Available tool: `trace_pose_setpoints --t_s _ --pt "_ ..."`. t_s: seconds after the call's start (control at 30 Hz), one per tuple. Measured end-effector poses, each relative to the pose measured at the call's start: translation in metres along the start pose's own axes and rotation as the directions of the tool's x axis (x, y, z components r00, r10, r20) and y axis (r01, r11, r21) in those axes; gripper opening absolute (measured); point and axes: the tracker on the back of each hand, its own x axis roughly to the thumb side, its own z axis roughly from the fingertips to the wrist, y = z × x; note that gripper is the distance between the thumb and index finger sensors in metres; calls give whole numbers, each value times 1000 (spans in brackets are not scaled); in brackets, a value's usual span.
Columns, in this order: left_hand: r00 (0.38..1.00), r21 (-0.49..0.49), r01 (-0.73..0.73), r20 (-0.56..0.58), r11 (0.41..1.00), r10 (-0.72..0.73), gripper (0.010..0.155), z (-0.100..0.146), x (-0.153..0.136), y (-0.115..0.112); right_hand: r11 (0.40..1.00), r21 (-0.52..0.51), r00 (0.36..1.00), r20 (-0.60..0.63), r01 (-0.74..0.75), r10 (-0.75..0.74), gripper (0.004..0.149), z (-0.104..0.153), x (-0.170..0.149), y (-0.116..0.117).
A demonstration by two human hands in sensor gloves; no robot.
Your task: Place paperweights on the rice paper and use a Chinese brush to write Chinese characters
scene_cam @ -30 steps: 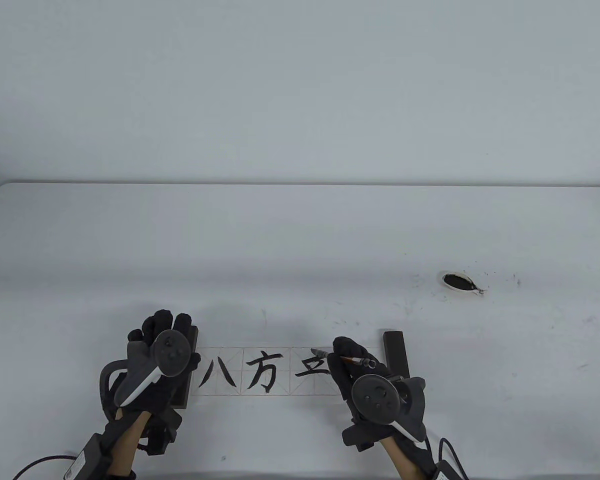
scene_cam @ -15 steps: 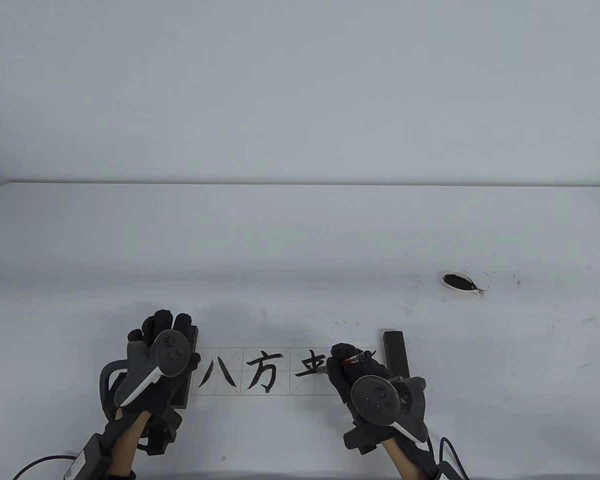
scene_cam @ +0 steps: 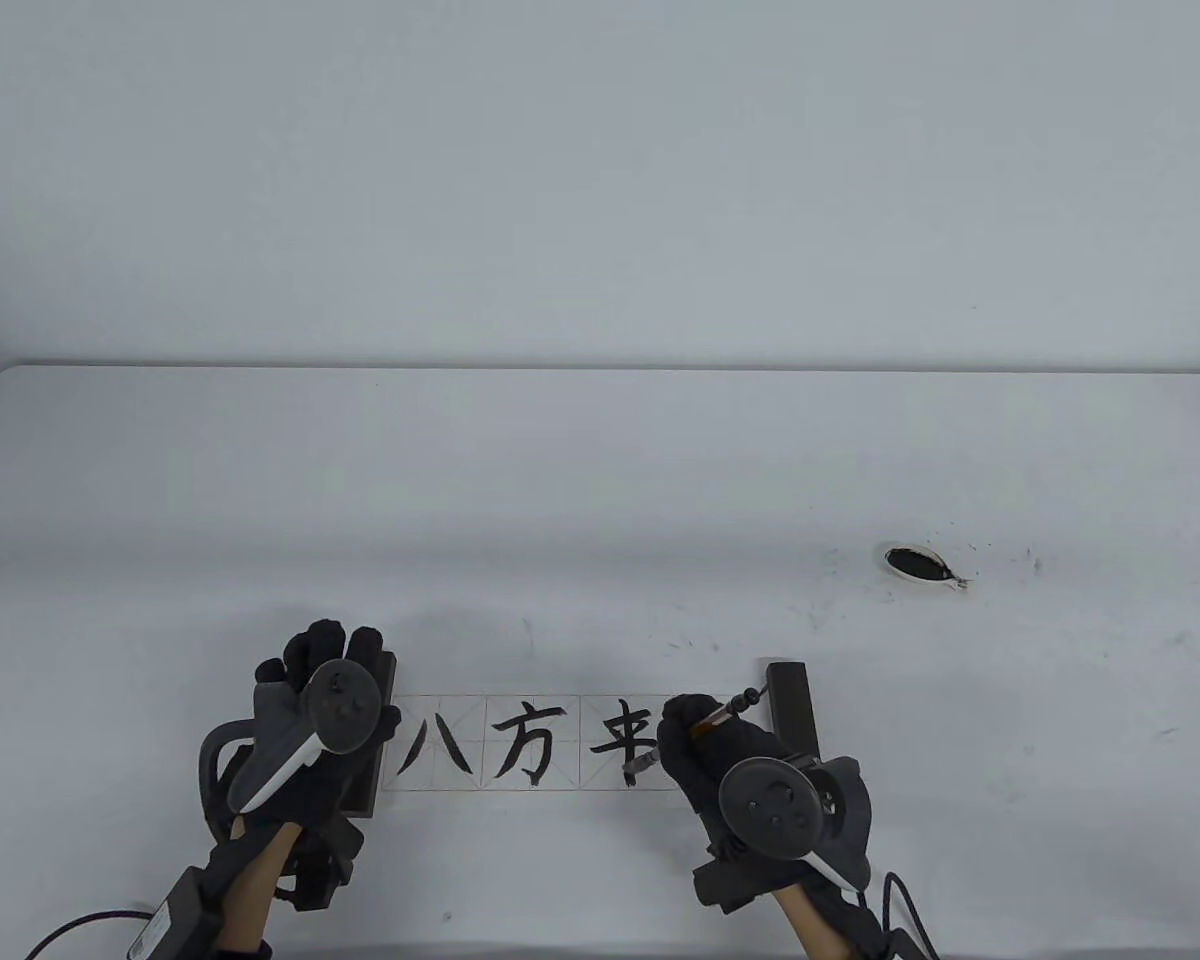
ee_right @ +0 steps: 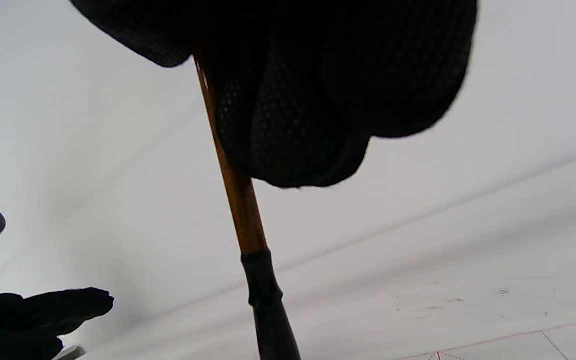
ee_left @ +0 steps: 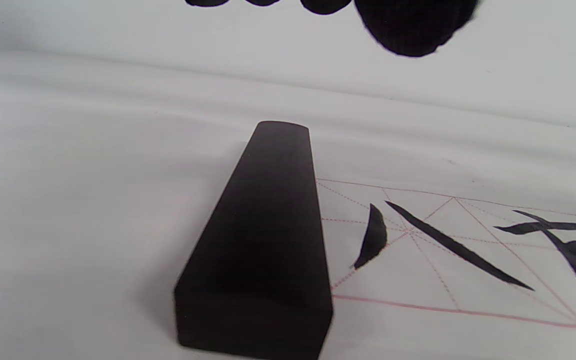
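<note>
A strip of gridded rice paper (scene_cam: 560, 775) lies near the table's front edge and carries brushed characters (scene_cam: 530, 742). Dark paperweights (scene_cam: 385, 700) (scene_cam: 793, 700) sit on its left and right ends. My left hand (scene_cam: 332, 650) lies over the left paperweight (ee_left: 263, 240) with its fingers relaxed; in the left wrist view the fingertips (ee_left: 408, 25) hang above the block. My right hand (scene_cam: 685, 730) grips the bamboo-shafted brush (scene_cam: 728, 707), whose dark tip (scene_cam: 635, 768) is at the foot of the third character. In the right wrist view the fingers (ee_right: 318, 100) wrap the brush shaft (ee_right: 238, 200).
A small white dish of black ink (scene_cam: 918, 563) stands at the right, ringed by ink specks. Cables trail from both wrists at the bottom edge. The table's far edge (scene_cam: 600, 368) meets a plain wall.
My right hand pulled the brush toward the near edge, adding a vertical stroke down through the third character, and the shaft's top swung farther back. My left hand stayed still.
</note>
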Motion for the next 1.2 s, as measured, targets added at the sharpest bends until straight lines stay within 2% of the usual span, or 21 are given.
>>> trace_pose_setpoints --t_s 0.53,0.77,0.83,0.97,1.07,1.2 --pt "1000 1 -1 2 1000 1 81 0 0 0 990 47 988 93 -131 126 42 6 17 13" --pt "1000 -2 -3 1 1000 3 81 0 0 0 991 98 987 146 -89 74 41 9 30 16" --pt "1000 -2 -3 1 1000 3 81 0 0 0 993 102 989 139 -58 43 42 9 30 15" --pt "1000 0 -5 1 1000 5 81 -1 0 0 993 62 992 59 104 -108 42 6 18 7" --pt "1000 -2 -5 1 1000 5 81 -1 0 0 999 23 998 44 45 -46 42 6 10 0" --pt "1000 -2 -2 3 1000 2 81 -1 0 0 999 34 999 31 -23 22 42 5 4 -2"
